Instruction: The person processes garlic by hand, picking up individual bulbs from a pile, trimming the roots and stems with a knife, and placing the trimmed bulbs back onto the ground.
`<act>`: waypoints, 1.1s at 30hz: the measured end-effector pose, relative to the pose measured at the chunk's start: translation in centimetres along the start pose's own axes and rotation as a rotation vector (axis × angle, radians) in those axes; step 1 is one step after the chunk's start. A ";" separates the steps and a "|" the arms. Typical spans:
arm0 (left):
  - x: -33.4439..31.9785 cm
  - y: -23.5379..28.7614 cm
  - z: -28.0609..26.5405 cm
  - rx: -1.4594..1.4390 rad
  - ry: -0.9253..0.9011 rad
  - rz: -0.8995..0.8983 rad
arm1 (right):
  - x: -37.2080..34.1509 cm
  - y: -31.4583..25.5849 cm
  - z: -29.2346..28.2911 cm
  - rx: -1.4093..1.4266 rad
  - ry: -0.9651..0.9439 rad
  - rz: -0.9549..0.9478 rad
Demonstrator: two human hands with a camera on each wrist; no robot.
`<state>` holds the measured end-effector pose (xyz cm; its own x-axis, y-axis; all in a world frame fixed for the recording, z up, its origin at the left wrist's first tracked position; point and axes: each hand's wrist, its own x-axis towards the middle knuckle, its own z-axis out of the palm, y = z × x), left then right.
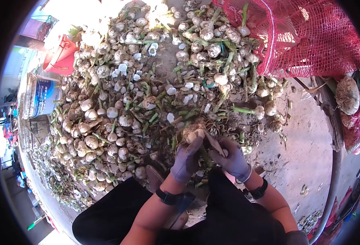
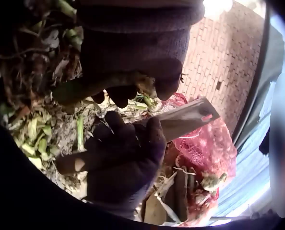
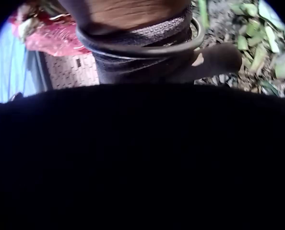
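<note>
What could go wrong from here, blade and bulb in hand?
1. The blade in the right hand is close to the left hand; a slip might cut it.
2. The garlic bulb could twist under the blade.
3. The right wrist's bangle might snag.

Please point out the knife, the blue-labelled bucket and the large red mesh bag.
Knife (image 2: 183,120): left wrist view, blade.
Blue-labelled bucket (image 1: 45,97): head view, label.
Large red mesh bag (image 1: 317,43): head view, netting.
</note>
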<state>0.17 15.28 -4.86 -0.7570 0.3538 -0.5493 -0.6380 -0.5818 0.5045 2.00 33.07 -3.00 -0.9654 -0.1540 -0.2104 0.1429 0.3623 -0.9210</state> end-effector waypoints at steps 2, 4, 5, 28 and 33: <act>-0.6 1.4 0.4 0.454 0.023 0.095 | 0.2 -0.6 -0.6 -0.121 0.087 -0.106; -1.2 1.9 0.5 0.492 -0.015 0.104 | 0.7 -2.1 -1.7 -0.253 0.190 -0.210; 0.0 1.2 -0.6 -0.128 -0.208 -0.089 | 1.0 -3.5 -2.3 -0.489 0.056 -0.223; -1.9 5.0 -1.9 0.430 -0.021 0.213 | 1.9 3.3 -3.9 -0.215 0.180 0.316; -0.1 1.7 0.8 0.279 0.264 0.329 | 0.5 -3.2 0.6 0.311 -0.115 0.479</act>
<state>-0.92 14.88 -3.38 -0.8856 -0.0337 -0.4631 -0.4125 -0.4010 0.8180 1.19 31.24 -0.35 -0.7501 -0.1448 -0.6452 0.6317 0.1318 -0.7640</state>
